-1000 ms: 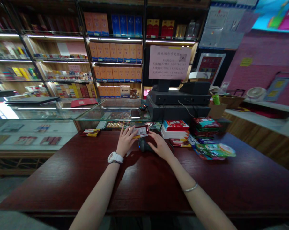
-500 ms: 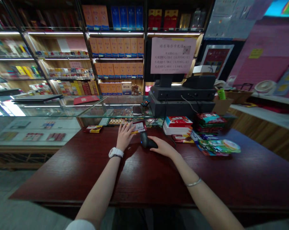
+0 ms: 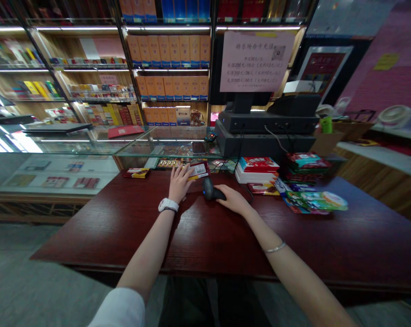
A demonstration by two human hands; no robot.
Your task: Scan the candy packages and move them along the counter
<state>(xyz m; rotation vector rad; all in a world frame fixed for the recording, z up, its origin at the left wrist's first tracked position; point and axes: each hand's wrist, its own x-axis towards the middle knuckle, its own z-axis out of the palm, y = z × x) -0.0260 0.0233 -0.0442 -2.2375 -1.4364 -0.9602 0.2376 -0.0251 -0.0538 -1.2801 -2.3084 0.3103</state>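
My left hand [image 3: 178, 182], with a white watch on its wrist, holds a dark red packet [image 3: 198, 170] tilted up so that its white barcode label shows. My right hand [image 3: 233, 199] is wrapped round the handle of a black barcode scanner [image 3: 208, 188] that rests on the dark red wooden counter [image 3: 124, 227]. The scanner's head sits just below and to the right of the packet. A thin bracelet is on my right wrist.
Stacks of snack packets [image 3: 258, 169] and more packets [image 3: 316, 200] lie to the right. A black cash register [image 3: 265, 131] with a pink notice stands behind. A glass display case [image 3: 90, 150] is at the left, with a small packet [image 3: 135, 172] near it. Shelves of boxes fill the back.
My right hand left the packet and took hold of the scanner beside it. My left hand keeps the packet tilted up. The camera drew back a little.
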